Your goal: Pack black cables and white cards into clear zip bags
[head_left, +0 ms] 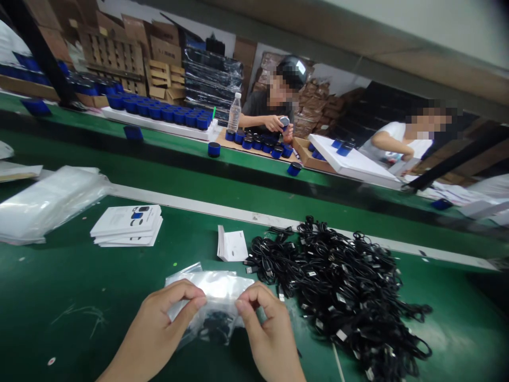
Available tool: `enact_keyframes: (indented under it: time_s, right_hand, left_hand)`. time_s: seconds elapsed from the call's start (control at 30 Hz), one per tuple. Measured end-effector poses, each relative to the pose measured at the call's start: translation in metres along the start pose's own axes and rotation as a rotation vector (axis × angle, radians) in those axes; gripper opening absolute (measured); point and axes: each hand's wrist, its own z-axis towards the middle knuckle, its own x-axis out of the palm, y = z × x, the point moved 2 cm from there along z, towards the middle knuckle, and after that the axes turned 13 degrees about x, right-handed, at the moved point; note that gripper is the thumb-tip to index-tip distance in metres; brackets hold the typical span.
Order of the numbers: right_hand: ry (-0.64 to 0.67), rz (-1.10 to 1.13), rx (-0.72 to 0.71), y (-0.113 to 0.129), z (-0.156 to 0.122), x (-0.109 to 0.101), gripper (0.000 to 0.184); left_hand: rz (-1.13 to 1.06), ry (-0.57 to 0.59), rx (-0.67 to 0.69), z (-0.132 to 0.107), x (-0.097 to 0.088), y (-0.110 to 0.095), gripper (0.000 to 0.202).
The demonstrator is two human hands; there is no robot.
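My left hand (163, 323) and my right hand (266, 329) pinch the top edge of a clear plastic bag (210, 289) between thumbs and fingers. A coiled black cable (217, 324) lies inside the bag's lower part, partly hidden by my hands. To the right of my right hand, a large heap of black cables with small white tags (338, 286) lies on the green workbench (59, 302), its left end close to the bag. Beyond the bag stand a small stack of white cards (233, 245) and a stack of printed leaflets (128, 225).
A pile of clear plastic bags (47, 204) lies at the left of the bench. Beyond a white rail (199, 202) runs a green conveyor belt (238, 180). Across it, two co-workers (266, 106) (397, 140) sit among blue-and-black cylindrical items (167, 114) and white boxes.
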Motion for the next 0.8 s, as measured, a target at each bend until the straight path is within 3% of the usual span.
enact_keyframes:
  time_s: [0.23,0.4,0.47,0.6,0.8]
  right_hand:
    - [0.074,0.148,-0.027,0.002,0.000,0.009,0.015]
    - [-0.192,0.339,-0.006,-0.007,-0.004,0.038,0.023]
    - [-0.194,0.369,0.028,-0.012,-0.007,0.049,0.025]
    - [-0.119,0.329,0.005,-0.015,-0.010,0.056,0.028]
    - [-0.159,0.109,-0.018,-0.013,-0.013,0.054,0.029]
  left_hand:
    - [-0.232,-0.092,-0.057,-0.002,0.010,-0.005,0.028]
    - [-0.222,-0.104,0.018,-0.006,0.032,-0.001,0.033]
    - [-0.190,-0.166,0.041,-0.009,0.039,0.001,0.036]
    - [-0.157,-0.270,0.040,-0.016,0.045,0.000,0.033]
    - [-0.126,-0.330,0.041,-0.020,0.047,-0.001,0.027]
